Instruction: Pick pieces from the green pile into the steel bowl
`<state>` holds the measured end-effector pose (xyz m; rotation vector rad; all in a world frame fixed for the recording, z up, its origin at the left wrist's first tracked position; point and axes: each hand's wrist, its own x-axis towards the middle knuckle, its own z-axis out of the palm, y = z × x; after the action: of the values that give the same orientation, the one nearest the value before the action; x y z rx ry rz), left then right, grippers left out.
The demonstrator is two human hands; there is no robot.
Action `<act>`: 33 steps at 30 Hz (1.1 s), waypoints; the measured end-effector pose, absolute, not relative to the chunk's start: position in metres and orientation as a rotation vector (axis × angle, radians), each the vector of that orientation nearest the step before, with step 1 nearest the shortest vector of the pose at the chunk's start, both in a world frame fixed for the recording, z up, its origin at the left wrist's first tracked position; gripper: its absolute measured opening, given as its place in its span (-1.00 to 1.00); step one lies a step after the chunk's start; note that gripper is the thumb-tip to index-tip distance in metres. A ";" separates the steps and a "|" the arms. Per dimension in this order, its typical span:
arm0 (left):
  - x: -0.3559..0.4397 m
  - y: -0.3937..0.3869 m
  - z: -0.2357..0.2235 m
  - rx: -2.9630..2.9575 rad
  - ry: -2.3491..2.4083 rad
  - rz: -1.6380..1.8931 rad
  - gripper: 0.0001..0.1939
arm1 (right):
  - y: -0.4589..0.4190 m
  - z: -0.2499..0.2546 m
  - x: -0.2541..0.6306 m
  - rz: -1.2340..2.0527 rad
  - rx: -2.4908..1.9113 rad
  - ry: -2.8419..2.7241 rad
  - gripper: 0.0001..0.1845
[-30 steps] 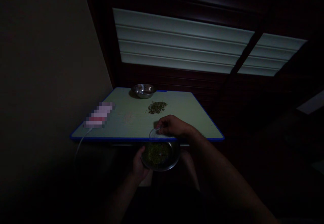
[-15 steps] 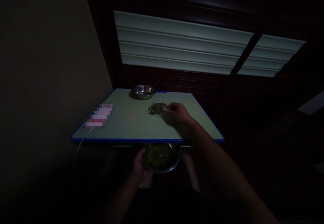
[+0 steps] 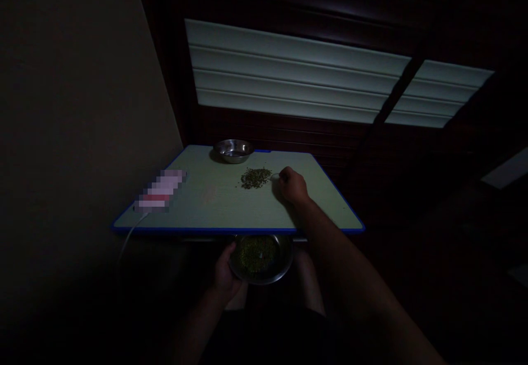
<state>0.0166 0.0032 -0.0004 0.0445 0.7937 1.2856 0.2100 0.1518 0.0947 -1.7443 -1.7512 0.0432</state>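
Observation:
My left hand (image 3: 226, 271) is closed on the rim of a steel bowl (image 3: 284, 271), held just below the table's front edge. Small green beans (image 3: 256, 252) lie inside it, with a small pale spot among them. Over the table, my right hand (image 3: 292, 184) pinches a thin clear piece with a rounded edge (image 3: 275, 176); most of that piece is hidden by the fingers. Its visible edge is at the right side of a loose pile of small green-brown beans (image 3: 256, 178) on the tabletop.
A second steel bowl (image 3: 234, 151) stands at the back of the pale, blue-edged table (image 3: 231, 211). On the left lies a blurred-out pink object (image 3: 160, 192) with a white cable (image 3: 130, 236) hanging over the edge. A wall rises at left, and a dark slatted panel stands behind.
My right hand has moved from above the front edge, near the held bowl, forward to the right side of the bean pile, still holding the clear piece. My left hand and its bowl barely moved.

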 end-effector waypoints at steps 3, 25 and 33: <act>0.017 0.003 -0.001 0.056 0.788 1.276 -0.79 | 0.154 0.093 0.210 0.050 -1.748 -1.745 -0.73; 0.019 0.004 0.005 0.045 0.857 1.265 -0.78 | 0.159 0.078 0.210 0.289 -1.324 -1.838 -0.83; 0.018 0.003 0.007 0.044 0.868 1.266 -0.78 | 0.156 0.080 0.213 0.275 -1.314 -1.685 -0.85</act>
<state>0.0179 0.0029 0.0069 0.0443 0.8676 1.2664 0.2126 0.1564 0.0803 -1.3139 -1.6850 0.2752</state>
